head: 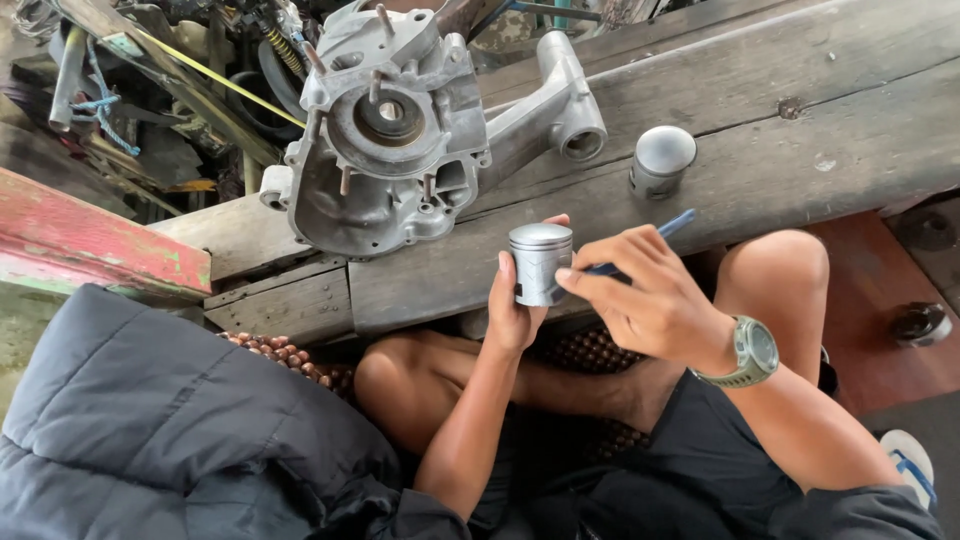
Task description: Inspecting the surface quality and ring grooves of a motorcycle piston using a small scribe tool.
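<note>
My left hand point(512, 312) grips a silver metal piston point(540, 262), held upright in front of the wooden bench edge. My right hand point(645, 292), with a green watch on its wrist, holds a thin blue pen point(675, 224) whose tip rests against the side of that piston. A second silver piston point(659, 160) stands on the wooden bench point(780, 150) behind my right hand. A large grey aluminium engine casing point(395, 130) with studs lies on the bench to the upper left.
A dark padded jacket point(170, 430) lies at lower left. A red-painted plank point(90, 235) runs along the left. Tangled parts, wires and a yellow cord point(215, 80) fill the upper left. A small round dark metal part point(920, 322) sits on the reddish floor at right.
</note>
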